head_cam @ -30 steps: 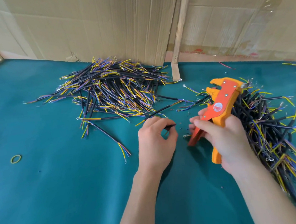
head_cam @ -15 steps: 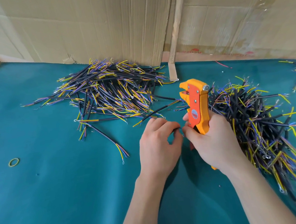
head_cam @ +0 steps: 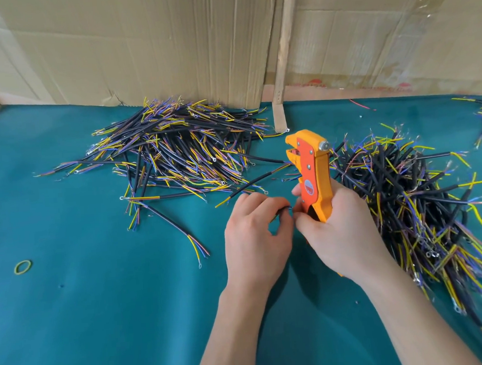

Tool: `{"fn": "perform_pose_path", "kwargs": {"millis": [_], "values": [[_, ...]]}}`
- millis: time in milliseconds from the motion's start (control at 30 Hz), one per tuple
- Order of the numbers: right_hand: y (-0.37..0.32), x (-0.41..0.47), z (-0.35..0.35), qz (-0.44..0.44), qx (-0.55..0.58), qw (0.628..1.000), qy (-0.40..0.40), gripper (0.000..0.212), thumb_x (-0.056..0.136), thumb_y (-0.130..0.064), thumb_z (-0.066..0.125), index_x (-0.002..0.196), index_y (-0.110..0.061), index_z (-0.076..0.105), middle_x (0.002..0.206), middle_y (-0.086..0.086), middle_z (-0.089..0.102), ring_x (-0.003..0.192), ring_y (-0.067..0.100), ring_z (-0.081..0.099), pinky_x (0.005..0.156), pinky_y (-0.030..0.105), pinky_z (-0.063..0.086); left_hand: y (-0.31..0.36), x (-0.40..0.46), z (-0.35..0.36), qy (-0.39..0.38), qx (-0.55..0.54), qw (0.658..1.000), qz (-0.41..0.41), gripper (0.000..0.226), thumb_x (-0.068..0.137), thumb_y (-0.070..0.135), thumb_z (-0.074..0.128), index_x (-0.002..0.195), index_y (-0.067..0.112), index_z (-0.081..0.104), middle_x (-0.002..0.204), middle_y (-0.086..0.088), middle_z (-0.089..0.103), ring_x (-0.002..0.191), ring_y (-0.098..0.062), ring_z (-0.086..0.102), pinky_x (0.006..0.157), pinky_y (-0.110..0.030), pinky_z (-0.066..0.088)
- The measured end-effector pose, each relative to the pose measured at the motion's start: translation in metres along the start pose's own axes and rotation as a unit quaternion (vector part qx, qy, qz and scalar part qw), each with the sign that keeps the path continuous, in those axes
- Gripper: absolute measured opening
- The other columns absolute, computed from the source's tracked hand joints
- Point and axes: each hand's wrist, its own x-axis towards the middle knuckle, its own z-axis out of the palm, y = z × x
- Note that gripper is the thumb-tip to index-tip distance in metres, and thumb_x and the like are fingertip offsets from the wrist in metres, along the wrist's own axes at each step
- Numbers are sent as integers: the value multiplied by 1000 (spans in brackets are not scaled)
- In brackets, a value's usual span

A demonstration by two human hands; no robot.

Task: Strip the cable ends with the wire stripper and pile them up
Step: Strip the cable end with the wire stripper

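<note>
Near centre, left hand (head_cam: 255,238) pinching a cable (head_cam: 284,209) end, right hand (head_cam: 337,232) gripping upright wire stripper (head_cam: 312,174) — piles (head_cam: 174,147) kept either side within reach.

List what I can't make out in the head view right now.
- Small dark piece pinched by the left hand: mostly covered by the fingers, too small to identify.
- Wire stripper handles: hidden inside the right hand.
- Right cable pile: cut off by the right edge.
- Which cable ends are stripped in the left cable pile: too fine to judge.
</note>
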Motion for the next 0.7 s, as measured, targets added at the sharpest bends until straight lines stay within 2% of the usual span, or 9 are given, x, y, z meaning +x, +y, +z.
{"fn": "perform_pose_path", "kwargs": {"millis": [100, 200, 267, 333, 367, 467, 500, 567, 700], "values": [[2, 1, 2, 3, 29, 1000, 4, 27, 86, -8, 71, 95, -32, 65, 78, -26, 68, 61, 9, 61, 62, 25, 45, 1, -1, 1, 3, 4, 1000, 4, 7, 81, 6, 73, 84, 10, 77, 77, -1, 66, 76, -25, 60, 69, -37, 50], [1, 1, 2, -7, 28, 999, 23, 26, 88, -7, 70, 96, -31, 63, 79, -31, 66, 63, 3, 60, 63, 17, 42, 1, -1, 2, 6, 2, 1000, 10, 7, 80, 5, 73, 84, 10, 77, 77, -1, 65, 76, -24, 60, 69, -36, 50], [-2, -1, 1, -40, 3, 998, 38, 28, 89, -5, 68, 98, -31, 61, 84, -23, 70, 72, 0, 62, 63, 10, 43, 1, -1, 2, 8, -1, 1000, 8, 8, 80, 5, 74, 85, 11, 77, 78, 0, 66, 76, -24, 60, 69, -36, 51], [-4, -3, 2, -90, -45, 994, 43, 29, 88, -1, 66, 102, -26, 60, 82, -8, 70, 76, 13, 63, 65, 24, 47, 2, -1, 3, 4, -2, 1000, 5, 8, 80, 6, 73, 85, 11, 77, 77, 0, 66, 76, -24, 61, 68, -36, 51], [-5, -4, 2, -115, -74, 990, 39, 29, 87, 0, 64, 103, -24, 59, 78, -6, 67, 74, 20, 60, 62, 32, 43, 3, -1, 3, 2, -2, 1000, 4, 9, 79, 7, 72, 84, 12, 77, 77, 1, 66, 75, -24, 60, 68, -36, 51], [-3, -4, 0, -161, -152, 975, 31, 33, 79, 4, 62, 101, -20, 53, 74, -11, 48, 71, 25, 47, 58, 30, 21, 0, 0, -1, 3, 0, 1000, -16, 11, 78, 10, 69, 83, 13, 78, 76, 3, 67, 75, -22, 59, 68, -33, 51], [-2, -3, -1, -152, -155, 976, 32, 36, 79, 6, 63, 100, -21, 52, 73, -13, 47, 68, 24, 45, 59, 30, 21, -3, 1, -4, 5, 1, 1000, -26, 11, 78, 11, 69, 83, 13, 78, 77, 4, 67, 75, -20, 58, 69, -30, 50], [3, 1, -6, -110, -117, 986, 36, 33, 83, 4, 64, 99, -23, 55, 74, -10, 60, 66, 22, 53, 62, 35, 37, -8, 2, -7, 3, -1, 999, -39, 9, 79, 10, 70, 83, 14, 78, 78, 7, 69, 75, -11, 52, 71, -20, 44], [-2, 1, -7, -15, 19, 1000, 19, 23, 82, -11, 70, 94, -30, 64, 89, -15, 71, 78, 12, 67, 78, 31, 56, -1, 1, -7, -24, -16, 998, -47, 8, 82, 9, 73, 87, 13, 78, 78, 10, 69, 69, 2, 45, 71, -6, 34]]}}
